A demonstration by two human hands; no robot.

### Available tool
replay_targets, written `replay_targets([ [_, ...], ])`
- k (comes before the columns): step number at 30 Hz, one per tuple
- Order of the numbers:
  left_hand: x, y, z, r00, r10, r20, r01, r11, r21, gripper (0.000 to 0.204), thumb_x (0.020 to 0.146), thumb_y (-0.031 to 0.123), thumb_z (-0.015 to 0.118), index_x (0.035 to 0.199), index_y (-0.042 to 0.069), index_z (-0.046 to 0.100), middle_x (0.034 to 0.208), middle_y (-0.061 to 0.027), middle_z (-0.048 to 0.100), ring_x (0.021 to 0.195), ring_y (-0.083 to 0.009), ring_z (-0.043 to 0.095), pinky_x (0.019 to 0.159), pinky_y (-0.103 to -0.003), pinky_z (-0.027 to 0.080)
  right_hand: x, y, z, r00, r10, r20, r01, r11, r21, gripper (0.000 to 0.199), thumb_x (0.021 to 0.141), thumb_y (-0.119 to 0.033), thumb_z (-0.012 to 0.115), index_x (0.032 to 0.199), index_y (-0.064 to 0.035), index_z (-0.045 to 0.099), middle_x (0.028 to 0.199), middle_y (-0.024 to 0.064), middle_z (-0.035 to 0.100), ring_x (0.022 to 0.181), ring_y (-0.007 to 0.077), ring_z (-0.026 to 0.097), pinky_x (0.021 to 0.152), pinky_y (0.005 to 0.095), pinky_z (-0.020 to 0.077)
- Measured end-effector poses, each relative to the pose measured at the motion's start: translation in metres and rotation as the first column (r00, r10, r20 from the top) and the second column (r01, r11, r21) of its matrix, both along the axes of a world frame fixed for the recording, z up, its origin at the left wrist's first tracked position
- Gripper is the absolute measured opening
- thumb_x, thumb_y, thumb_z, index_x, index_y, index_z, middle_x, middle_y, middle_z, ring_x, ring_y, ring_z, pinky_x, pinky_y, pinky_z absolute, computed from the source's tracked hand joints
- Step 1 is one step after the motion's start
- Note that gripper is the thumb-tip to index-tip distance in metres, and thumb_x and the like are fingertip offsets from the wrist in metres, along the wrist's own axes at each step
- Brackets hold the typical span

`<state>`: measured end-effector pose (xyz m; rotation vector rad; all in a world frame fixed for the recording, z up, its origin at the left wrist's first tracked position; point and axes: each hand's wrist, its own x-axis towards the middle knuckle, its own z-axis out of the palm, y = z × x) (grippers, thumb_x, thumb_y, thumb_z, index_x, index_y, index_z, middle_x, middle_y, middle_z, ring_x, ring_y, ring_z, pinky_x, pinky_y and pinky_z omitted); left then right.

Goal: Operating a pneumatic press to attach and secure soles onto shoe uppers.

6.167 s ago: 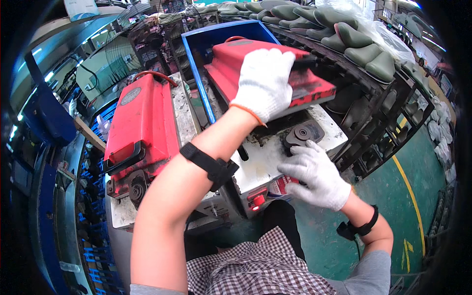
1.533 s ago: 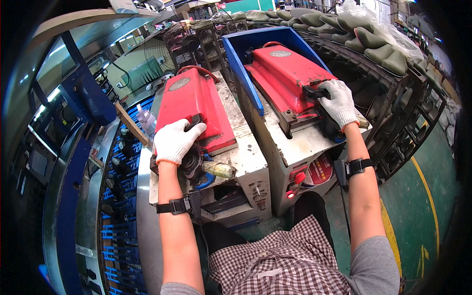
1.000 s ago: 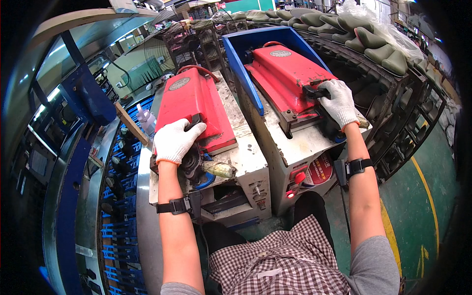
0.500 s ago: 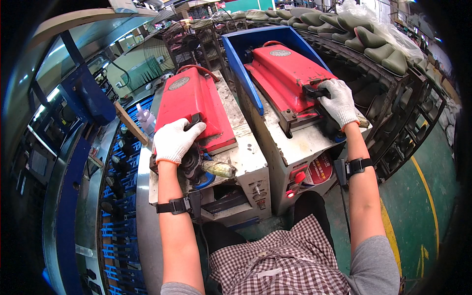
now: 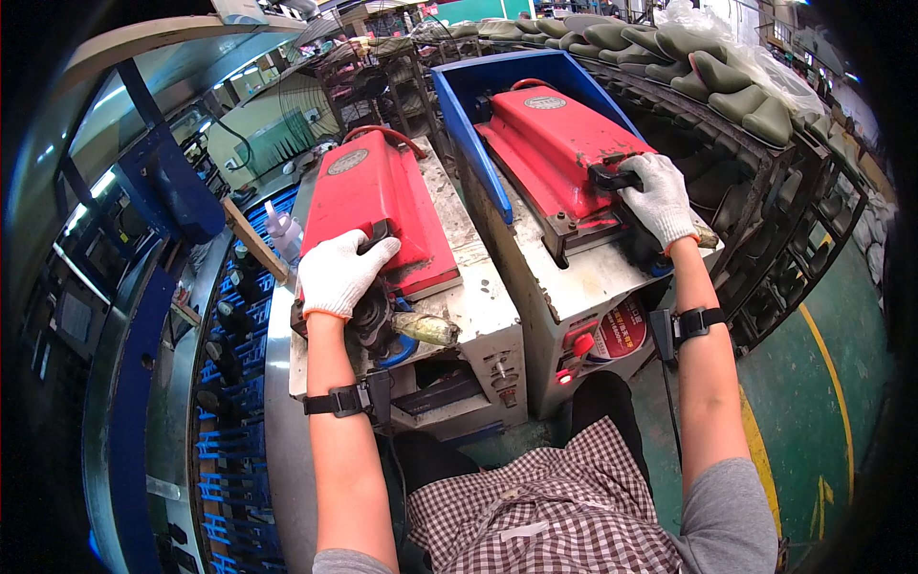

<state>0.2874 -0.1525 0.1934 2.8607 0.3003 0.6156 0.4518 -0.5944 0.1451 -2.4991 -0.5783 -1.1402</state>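
As before, left hand grips red cover | right hand unmoved

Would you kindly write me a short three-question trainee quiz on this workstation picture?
1. True or false: both hands wear white gloves.
2. What does the right hand grip: A) the black handle of the right red press lid, B) a green boot, C) the red button?
3. Fill in: the left hand rests on the near end of the left red press ____.

Key: 1 true; 2 A; 3 lid.
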Motion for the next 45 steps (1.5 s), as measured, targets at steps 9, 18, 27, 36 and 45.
replay_targets([
  [9,0.0018,0.0002,0.0000,1.000,0.016,0.010,-0.017,0.999,0.028,0.057,0.083,0.066,0.070,0.084,0.010,0.077,0.078,-0.0150,0.073,0.078,-0.0326,0.073,0.071,-0.041,0.054,-0.0002,0.0001,0.0000,1.000,-0.007,-0.015,0.007,1.000,0.004,0.028,0.074,-0.016,0.077,0.102,-0.0133,0.075,0.101,0.0084,0.071,0.107,0.0314,0.065,0.098,0.0449,0.0512],
  [18,0.0012,0.0004,-0.0001,1.000,0.004,-0.002,-0.004,1.000,0.018,0.056,0.087,0.065,0.068,0.086,0.010,0.076,0.078,-0.0142,0.071,0.077,-0.0311,0.071,0.070,-0.040,0.051,0.0006,0.0000,-0.0006,1.000,-0.001,0.007,0.001,1.000,0.005,0.027,0.074,-0.016,0.076,0.101,-0.0130,0.075,0.100,0.0085,0.071,0.105,0.0319,0.066,0.096,0.0450,0.0516],
  [27,0.0015,0.0005,-0.0008,1.000,0.006,0.020,-0.006,1.000,0.017,0.057,0.083,0.067,0.069,0.084,0.010,0.077,0.079,-0.0148,0.073,0.079,-0.0328,0.073,0.072,-0.041,0.054,0.0014,0.0000,-0.0008,1.000,0.001,0.012,-0.001,1.000,0.001,0.026,0.074,-0.016,0.076,0.100,-0.0132,0.074,0.100,0.0088,0.071,0.105,0.0321,0.066,0.096,0.0450,0.0516],
  [36,0.0008,-0.0002,0.0001,1.000,0.006,0.020,-0.006,1.000,0.016,0.057,0.083,0.066,0.070,0.084,0.009,0.077,0.079,-0.0153,0.073,0.080,-0.0330,0.073,0.072,-0.041,0.054,0.0018,-0.0004,-0.0006,1.000,-0.002,0.007,0.002,1.000,0.004,0.026,0.074,-0.017,0.076,0.100,-0.0132,0.075,0.101,0.0089,0.072,0.107,0.0323,0.066,0.097,0.0452,0.0515],
  [45,0.0012,0.0001,0.0005,1.000,0.005,0.016,-0.005,1.000,-0.002,0.057,0.084,0.066,0.069,0.085,0.010,0.077,0.080,-0.0154,0.073,0.080,-0.0326,0.073,0.073,-0.040,0.054,0.0013,-0.0003,0.0000,1.000,-0.007,-0.012,0.007,1.000,-0.009,0.026,0.075,-0.017,0.077,0.101,-0.0134,0.075,0.102,0.0090,0.071,0.108,0.0320,0.066,0.097,0.0451,0.0515],
])
